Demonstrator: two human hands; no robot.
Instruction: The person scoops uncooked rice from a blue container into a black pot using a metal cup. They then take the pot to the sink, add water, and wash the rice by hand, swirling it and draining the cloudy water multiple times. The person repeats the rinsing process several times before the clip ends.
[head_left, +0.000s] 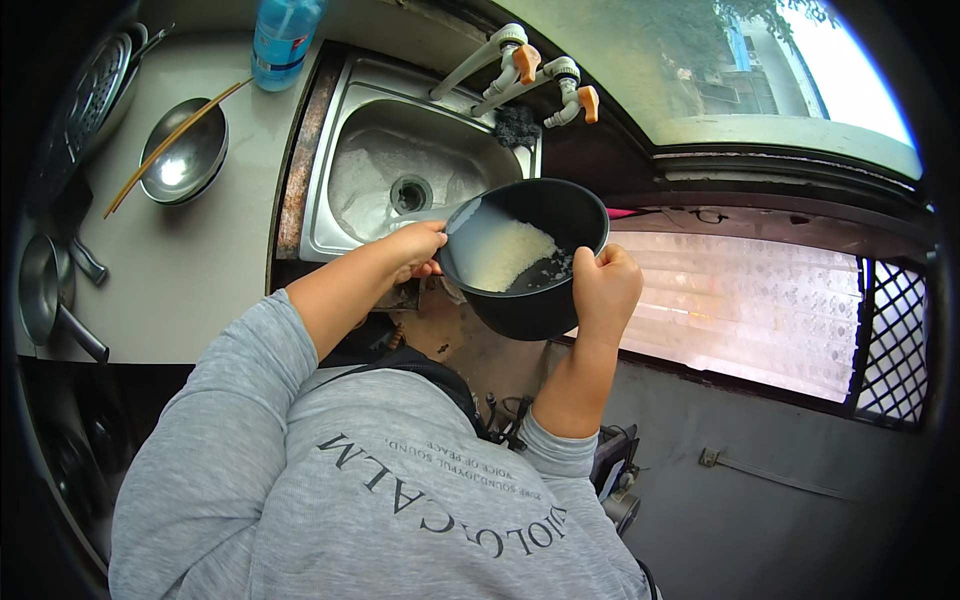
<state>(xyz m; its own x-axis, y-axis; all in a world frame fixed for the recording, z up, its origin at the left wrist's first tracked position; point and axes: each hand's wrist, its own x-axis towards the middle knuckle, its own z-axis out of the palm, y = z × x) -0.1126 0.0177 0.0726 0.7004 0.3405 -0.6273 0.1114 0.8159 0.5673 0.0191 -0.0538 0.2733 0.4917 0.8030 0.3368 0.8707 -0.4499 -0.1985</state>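
Note:
A dark round pot (517, 319) is tilted to the left over the near right edge of the steel sink (322, 210). White rice (517, 251) lies in it under cloudy water, which reaches the pot's left rim; a pale stream seems to run from there into the sink. My left hand (421, 251) grips the rim on the left side, its fingers partly hidden beneath. On the right side my right hand (609, 281) is closed around the pot's edge. Beyond the pot, a black scouring pad (517, 126) sits at the sink's far right corner.
Two pipe taps with orange handles (527, 64) (589, 103) reach over the sink's back. On the counter (217, 285) at left are stacked metal bowls (184, 150) with chopsticks (169, 150) across them, a blue bottle (283, 45), a ladle (45, 289) and a strainer (97, 90).

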